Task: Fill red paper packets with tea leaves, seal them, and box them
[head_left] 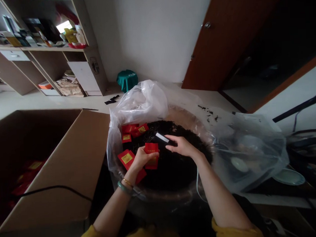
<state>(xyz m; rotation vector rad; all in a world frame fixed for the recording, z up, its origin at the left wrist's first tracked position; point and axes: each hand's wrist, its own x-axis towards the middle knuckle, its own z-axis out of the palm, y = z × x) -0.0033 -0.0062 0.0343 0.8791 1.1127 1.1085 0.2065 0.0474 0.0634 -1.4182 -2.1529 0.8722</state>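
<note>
My left hand (141, 157) is closed on a small red packet (151, 148), held upright over a heap of dark loose tea leaves (173, 165). My right hand (181, 146) grips a dark scoop with a pale strip (163, 138) just right of the packet's open top. The leaves fill a round basket (162, 195) lined with a clear plastic bag (143, 101). More red packets with yellow labels (133, 129) lie on the leaves at the far left, and another red packet (126, 158) lies beside my left wrist.
A large open cardboard box (70, 162) stands at the left with red packets (30, 171) inside; a black cable (53, 189) crosses its flap. Crumpled clear plastic (249, 149) covers dishes at the right. Shelves (38, 50), a green stool (126, 80) and a brown door (222, 37) are behind.
</note>
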